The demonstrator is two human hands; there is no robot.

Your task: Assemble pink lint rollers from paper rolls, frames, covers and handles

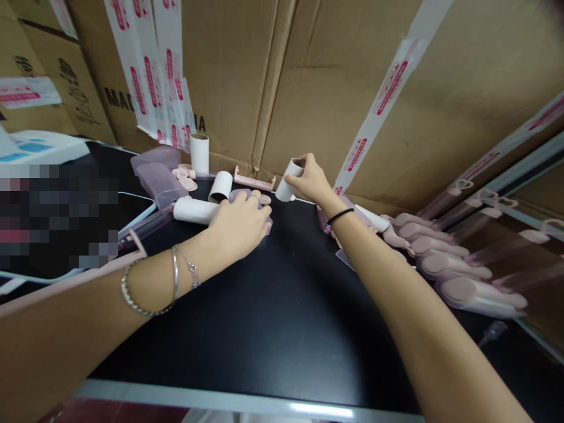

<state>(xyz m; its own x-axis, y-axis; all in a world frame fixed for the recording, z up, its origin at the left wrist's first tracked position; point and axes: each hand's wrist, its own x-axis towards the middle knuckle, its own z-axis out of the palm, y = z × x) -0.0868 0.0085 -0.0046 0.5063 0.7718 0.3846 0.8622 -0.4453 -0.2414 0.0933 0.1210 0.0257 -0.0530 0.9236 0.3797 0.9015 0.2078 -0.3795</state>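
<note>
White paper-like rolls lie around both hands on the black worktop (273, 305). The right hand (311, 180) is closed around one white roll (288, 182), gripping it near its upper end with fingers over the top, so the roll hangs tilted with its lower end close to the worktop; this grip leaves the open end and the side free. The left hand (241, 228) lies palm down with fingers curled over a pale pink piece (263, 202). It seems to press this piece flat so that it does not slide, but the fingers hide most of it and I cannot tell its shape. Just beyond the left hand lie a long roll (194, 210) on its side and a shorter roll (220, 187) tilted, and further away one roll stands upright (200, 154) against the cardboard boxes (308, 76). To the outer side of the right arm, finished pink rollers (458, 273) lie in a row, well apart from the loose parts, probably to keep them separate.
</note>
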